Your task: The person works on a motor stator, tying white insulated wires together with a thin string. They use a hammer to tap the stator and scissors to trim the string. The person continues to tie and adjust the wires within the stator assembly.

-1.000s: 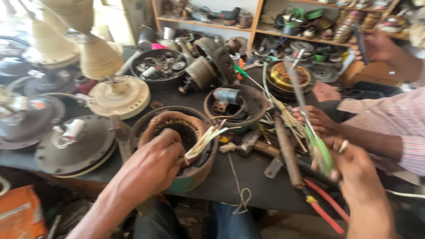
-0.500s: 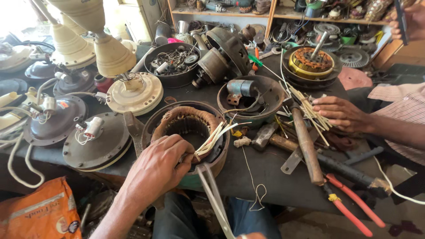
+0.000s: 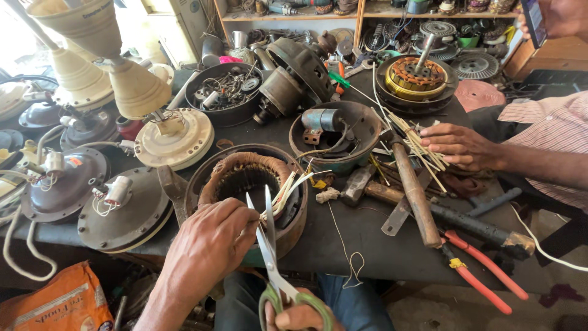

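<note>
My left hand (image 3: 208,242) rests on the near rim of a round fan motor stator (image 3: 245,184) with brown windings, pinching the pale wire leads (image 3: 288,187) that stick out of it. My right hand (image 3: 300,315), at the bottom edge and mostly out of frame, holds green-handled scissors (image 3: 269,245). Their blades are open and point up at the leads beside my left fingers.
Another person's hand (image 3: 459,146) rests on pale sticks at the right. A hammer (image 3: 413,190), red-handled pliers (image 3: 484,270), a teal motor housing (image 3: 334,132), a bowl of small parts (image 3: 226,92) and cream fan bodies (image 3: 174,138) crowd the dark workbench. Shelves stand behind.
The scissors have risen from the bottom edge, blades now open at the leads. My left hand stays on the stator. The camera has tilted down slightly.
</note>
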